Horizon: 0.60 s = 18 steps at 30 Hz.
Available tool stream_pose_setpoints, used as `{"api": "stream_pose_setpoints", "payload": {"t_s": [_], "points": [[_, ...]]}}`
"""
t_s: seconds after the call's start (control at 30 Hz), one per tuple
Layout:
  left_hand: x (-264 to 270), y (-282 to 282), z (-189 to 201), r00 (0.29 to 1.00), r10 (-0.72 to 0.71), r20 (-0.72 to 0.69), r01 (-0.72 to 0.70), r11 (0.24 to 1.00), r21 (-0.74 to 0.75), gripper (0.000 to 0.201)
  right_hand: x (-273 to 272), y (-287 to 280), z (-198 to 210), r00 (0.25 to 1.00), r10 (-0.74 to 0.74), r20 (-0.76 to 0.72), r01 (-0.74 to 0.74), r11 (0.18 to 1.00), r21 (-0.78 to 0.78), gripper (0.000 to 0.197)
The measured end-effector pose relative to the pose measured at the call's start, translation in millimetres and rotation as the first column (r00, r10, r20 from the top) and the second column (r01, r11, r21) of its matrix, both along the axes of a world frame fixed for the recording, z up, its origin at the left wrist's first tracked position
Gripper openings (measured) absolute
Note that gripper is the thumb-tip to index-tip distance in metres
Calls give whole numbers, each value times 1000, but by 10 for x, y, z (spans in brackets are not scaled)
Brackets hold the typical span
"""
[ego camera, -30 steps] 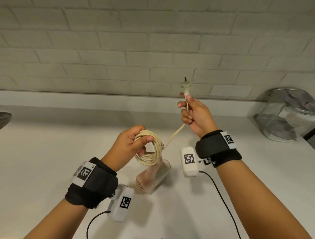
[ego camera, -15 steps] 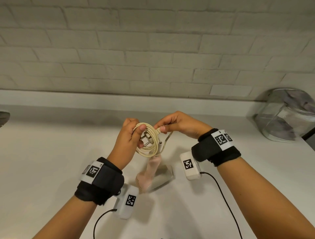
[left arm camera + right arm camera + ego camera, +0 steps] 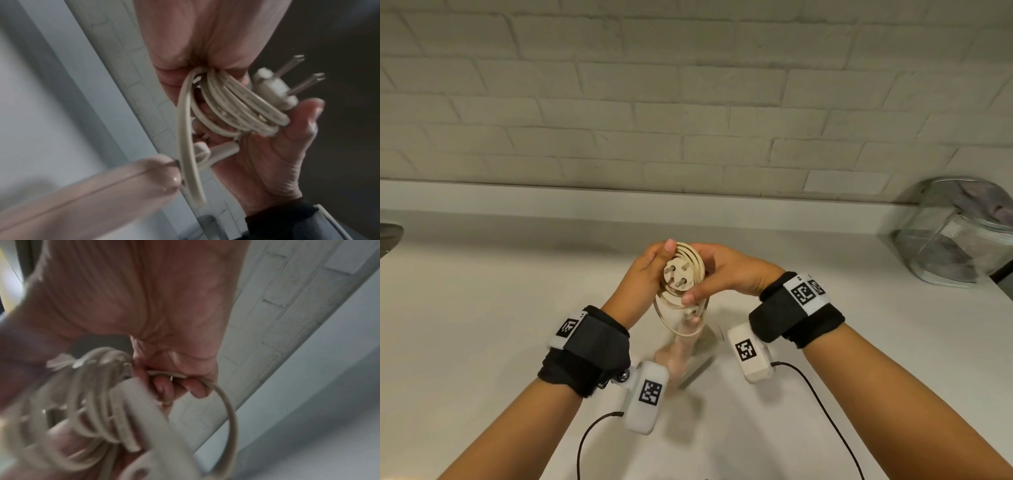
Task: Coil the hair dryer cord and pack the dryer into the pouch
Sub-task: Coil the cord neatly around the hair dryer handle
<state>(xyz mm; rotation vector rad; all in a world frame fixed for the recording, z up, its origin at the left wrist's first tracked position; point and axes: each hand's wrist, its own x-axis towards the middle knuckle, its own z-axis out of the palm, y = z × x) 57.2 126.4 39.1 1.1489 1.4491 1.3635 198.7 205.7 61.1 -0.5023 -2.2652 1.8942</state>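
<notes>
A cream cord is wound into a coil held above the counter, its round plug facing me with the pins out. My left hand grips the coil's left side. My right hand holds the right side, thumb under the plug. A loose loop hangs down to the pink hair dryer, which lies on the white counter below the hands. In the left wrist view the coil and plug sit in the fingers, the dryer handle below. The right wrist view shows the blurred coil.
A clear pouch with a zip rim stands at the back right against the brick wall. A dark object shows at the left edge. Black wrist-camera cables trail over the near counter.
My right hand brought the plug end down from the raised position to the coil. Both hands now hold the coil together with the plug turned to face me.
</notes>
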Motion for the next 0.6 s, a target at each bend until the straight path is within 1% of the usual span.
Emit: {"api": "stream_pose_setpoints", "payload": {"t_s": [0.07,0.1,0.13,0.17,0.2,0.27,0.33,0.37,0.4,0.43,0.47,0.53,0.6], "points": [[15,15,46,997,49,57,-49,999,-4,21,-35,-45,-1,996,-83,15,81,994,79,56],[9,33,60,997,72,35,-72,997,9,12,-53,-63,-7,989,-145,17,141,977,160,59],[7,39,70,996,87,-29,-86,996,29,13,-69,-81,-12,978,-208,-1,202,949,244,61],[-12,47,40,992,92,-90,-88,995,52,16,-86,-100,-19,964,-260,-52,263,916,302,63],[-13,44,24,988,89,-128,-82,995,62,20,-99,-124,-19,948,-289,-130,316,892,322,63],[30,-10,51,985,66,-157,-55,996,75,28,-105,-162,6,920,-287,-266,369,862,346,56],[69,-36,80,984,80,-159,-63,992,105,32,-104,-178,8,925,-247,-290,362,804,471,41],[73,-33,98,984,94,-149,-79,991,107,29,-105,-186,-7,928,-235,-289,361,762,538,35],[67,-30,112,983,112,-145,-100,991,87,25,-109,-195,-21,924,-241,-297,374,730,572,31],[67,-26,136,982,129,-135,-123,991,54,20,-111,-198,-20,911,-257,-323,402,724,560,29],[66,-37,155,984,133,-122,-132,991,14,19,-112,-207,2,890,-280,-360,438,746,502,28],[81,-65,167,992,108,-70,-111,993,-43,26,-92,-214,93,837,-342,-426,487,820,299,25],[109,-111,195,996,80,-35,-81,995,-49,32,-46,-200,206,774,-403,-489,486,873,49,21]]}}
